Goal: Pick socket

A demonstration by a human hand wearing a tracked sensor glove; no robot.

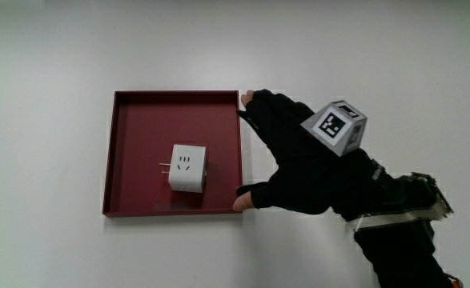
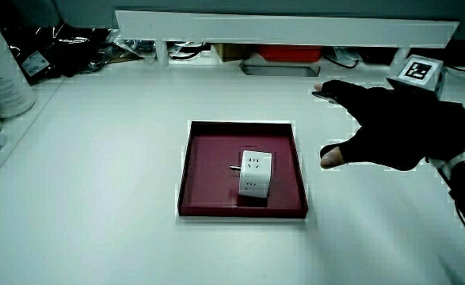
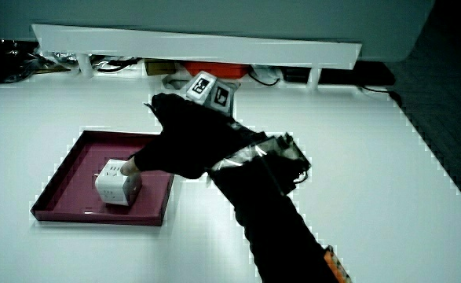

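Fingers spread wide and holding nothing, the black-gloved hand (patterned cube on its back) is hovering just beside the shallow dark-red square tray. Near its fingertips, the white cube-shaped plastic socket is sitting inside that tray.

One white socket sits in one dark red square tray on one white counter. One black-gloved hand carries one patterned cube on its back. In a side view, one white bottle stands at the counter's edge.
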